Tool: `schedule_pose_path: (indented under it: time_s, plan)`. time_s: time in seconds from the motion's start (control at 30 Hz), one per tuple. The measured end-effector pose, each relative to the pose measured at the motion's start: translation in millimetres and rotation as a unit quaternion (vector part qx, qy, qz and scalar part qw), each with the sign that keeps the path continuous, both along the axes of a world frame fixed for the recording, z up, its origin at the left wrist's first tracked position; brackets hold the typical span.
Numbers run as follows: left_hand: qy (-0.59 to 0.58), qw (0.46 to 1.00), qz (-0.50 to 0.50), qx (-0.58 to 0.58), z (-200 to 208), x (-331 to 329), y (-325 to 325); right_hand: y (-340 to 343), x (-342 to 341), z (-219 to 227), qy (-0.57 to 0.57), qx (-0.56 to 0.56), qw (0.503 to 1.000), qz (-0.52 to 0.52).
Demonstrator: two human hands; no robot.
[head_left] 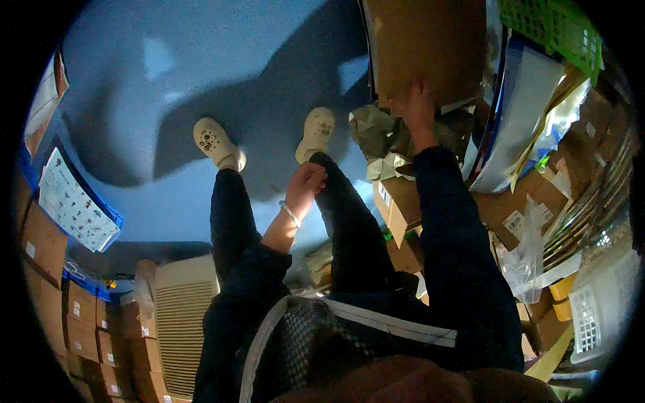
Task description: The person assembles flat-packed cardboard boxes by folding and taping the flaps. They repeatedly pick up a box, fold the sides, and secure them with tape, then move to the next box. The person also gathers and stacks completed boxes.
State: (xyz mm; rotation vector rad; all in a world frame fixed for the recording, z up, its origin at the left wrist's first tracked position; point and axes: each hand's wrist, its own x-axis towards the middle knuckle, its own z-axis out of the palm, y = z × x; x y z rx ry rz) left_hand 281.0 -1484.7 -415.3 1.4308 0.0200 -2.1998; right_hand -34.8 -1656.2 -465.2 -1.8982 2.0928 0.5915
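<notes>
My right hand (418, 111) reaches forward with its fingers spread against the lower part of a large brown cardboard sheet or box side (430, 50); its grip is open. Just left of that wrist lies crumpled greyish-brown paper (371, 131), on top of a cardboard box (398, 201). My left hand (309, 180) is curled closed in front of my leg, a white band round its wrist. No object shows in its fingers.
Upright flat sheets and plastic sleeves (521, 114) stand at the right, beside a green basket (554, 30). A white basket (605, 305) sits lower right. At left are stacked cartons (80, 336) and a ribbed beige panel (181, 329). Blue floor (222, 60) lies ahead.
</notes>
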Motion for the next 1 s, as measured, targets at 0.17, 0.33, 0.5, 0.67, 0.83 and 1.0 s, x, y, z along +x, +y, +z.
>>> schedule_pose_path:
  time_s: [0.17, 0.33, 0.5, 0.67, 0.83, 1.0]
  plan:
    - [0.016, 1.0, 0.015, -0.008, 2.2, -0.2, -6.7, 0.8, -4.4, 3.9, 0.006, -0.037, 0.999, 0.035]
    - [0.03, 0.999, 0.034, -0.008, 6.5, 1.4, -16.6, 0.6, -10.1, -1.8, -0.024, -0.017, 1.0, 0.0]
    - [0.014, 1.0, 0.011, 0.001, 7.1, 0.6, -18.9, -0.4, 2.1, -1.1, -0.014, 0.002, 0.999, -0.031]
    - [0.003, 1.0, 0.017, 0.01, 8.5, -3.6, -21.5, 6.6, 15.3, -17.1, 0.007, -0.009, 0.999, -0.032]
    - [0.004, 1.0, 0.008, 0.016, 2.6, -4.2, -17.6, -4.1, 49.4, -16.0, 0.037, 0.025, 0.99, -0.131]
    - [0.001, 0.999, 0.025, 0.03, 0.1, -5.6, -19.2, -3.1, 46.9, -17.4, 0.051, -0.039, 0.992, -0.104]
